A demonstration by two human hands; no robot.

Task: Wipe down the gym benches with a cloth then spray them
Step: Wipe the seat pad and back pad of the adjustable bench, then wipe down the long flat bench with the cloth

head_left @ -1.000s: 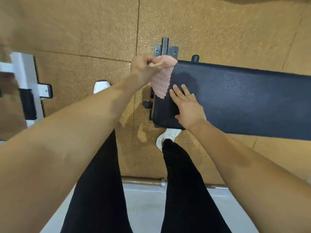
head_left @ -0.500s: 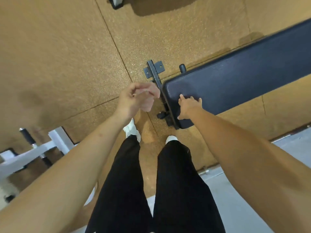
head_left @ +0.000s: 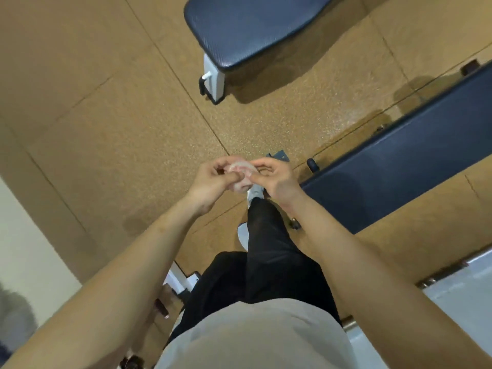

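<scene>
A small pink cloth [head_left: 241, 174] is bunched up between both hands in the middle of the head view. My left hand [head_left: 213, 179] grips its left side and my right hand [head_left: 274, 175] pinches its right side. A dark blue padded bench [head_left: 399, 166] runs diagonally on the right, its near end just right of my right hand. A second dark blue bench [head_left: 250, 25] on a white leg stands farther ahead at the top. No spray bottle is in view.
Speckled tan rubber floor [head_left: 133, 123] spreads ahead and to the left. A pale wall [head_left: 24, 249] rises at the left edge. White frame parts [head_left: 181, 280] sit by my left leg. A grey floor strip [head_left: 466, 288] with a metal edge lies at lower right.
My right hand has left the near bench's end and joined the left hand on the cloth. The view has swung away from that bench, bringing the second bench into sight.
</scene>
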